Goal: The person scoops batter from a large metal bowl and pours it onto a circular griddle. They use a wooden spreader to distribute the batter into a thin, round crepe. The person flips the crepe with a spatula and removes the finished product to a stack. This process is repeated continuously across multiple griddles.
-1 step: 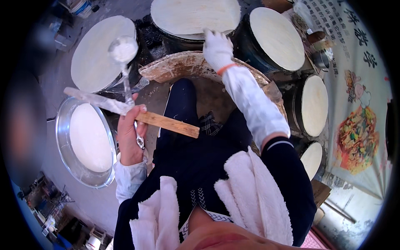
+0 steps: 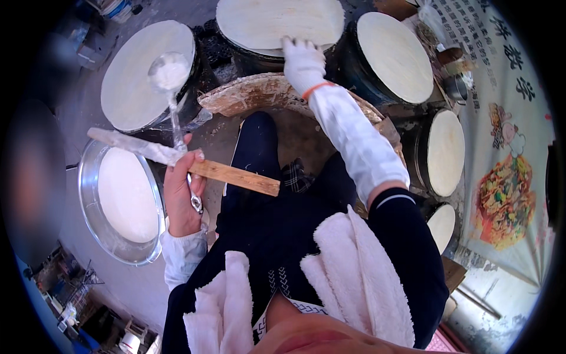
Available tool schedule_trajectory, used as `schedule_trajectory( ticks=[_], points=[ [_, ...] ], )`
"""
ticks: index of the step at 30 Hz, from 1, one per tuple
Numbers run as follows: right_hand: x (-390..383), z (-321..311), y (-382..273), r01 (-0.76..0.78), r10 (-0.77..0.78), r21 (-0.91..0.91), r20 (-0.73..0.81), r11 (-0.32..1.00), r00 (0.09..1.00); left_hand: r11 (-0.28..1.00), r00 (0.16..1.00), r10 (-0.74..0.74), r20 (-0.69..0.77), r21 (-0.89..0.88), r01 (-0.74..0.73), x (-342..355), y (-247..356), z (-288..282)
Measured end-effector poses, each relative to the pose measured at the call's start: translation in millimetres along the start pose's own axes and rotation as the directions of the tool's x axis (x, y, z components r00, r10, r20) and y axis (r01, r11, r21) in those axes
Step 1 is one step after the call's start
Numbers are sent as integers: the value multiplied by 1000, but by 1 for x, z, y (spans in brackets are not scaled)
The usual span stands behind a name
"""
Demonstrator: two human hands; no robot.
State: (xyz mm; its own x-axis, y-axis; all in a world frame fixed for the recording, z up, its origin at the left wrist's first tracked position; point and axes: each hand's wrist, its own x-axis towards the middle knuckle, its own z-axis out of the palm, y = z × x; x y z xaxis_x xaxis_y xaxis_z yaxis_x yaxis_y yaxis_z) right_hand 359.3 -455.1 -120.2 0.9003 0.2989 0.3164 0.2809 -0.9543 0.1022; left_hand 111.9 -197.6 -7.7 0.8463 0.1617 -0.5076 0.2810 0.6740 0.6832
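Note:
My left hand (image 2: pixel 186 180) grips a long-handled metal ladle (image 2: pixel 168 72) crossed with a flat wooden stick (image 2: pixel 234 177), whose far half is caked in white paste. The ladle's cup holds white paste and is over the left round griddle (image 2: pixel 132 94), which bears a pale layer. My right hand (image 2: pixel 304 62), in a white glove, has its fingers bent and closed at the near edge of a thin white sheet (image 2: pixel 277 20) on the top middle griddle; the fingertips are partly hidden.
More coated griddles (image 2: pixel 395 56) curve round the right (image 2: pixel 446 150). A crusted curved rim (image 2: pixel 230 97) lies before my knees. A metal basin (image 2: pixel 88 194) of white matter stands at left. A printed banner (image 2: pixel 492 242) hangs at right, with clutter (image 2: pixel 71 301) at lower left.
My right hand has moved slightly left and up along the near edge of the top middle griddle. My left hand, ladle and stick stay almost still.

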Motion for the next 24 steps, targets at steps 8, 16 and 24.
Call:
schedule_trajectory(
  ticks=[8, 16, 24],
  points=[
    [95, -1, -3, 117, -117, 89, -10, 989, 993, 999, 1000, -12, -20, -30, 12, 5, 15, -1],
    [-70, -180, 149, -76, 784, 914, -295, 397, 547, 989, 960, -133, 247, 100, 111, 26, 2, 34],
    [-411, -268, 83, -548, 946, 787, -325, 282, 20, 926, 684, -362, 634, 330, 185, 30, -16, 29]
  ],
)
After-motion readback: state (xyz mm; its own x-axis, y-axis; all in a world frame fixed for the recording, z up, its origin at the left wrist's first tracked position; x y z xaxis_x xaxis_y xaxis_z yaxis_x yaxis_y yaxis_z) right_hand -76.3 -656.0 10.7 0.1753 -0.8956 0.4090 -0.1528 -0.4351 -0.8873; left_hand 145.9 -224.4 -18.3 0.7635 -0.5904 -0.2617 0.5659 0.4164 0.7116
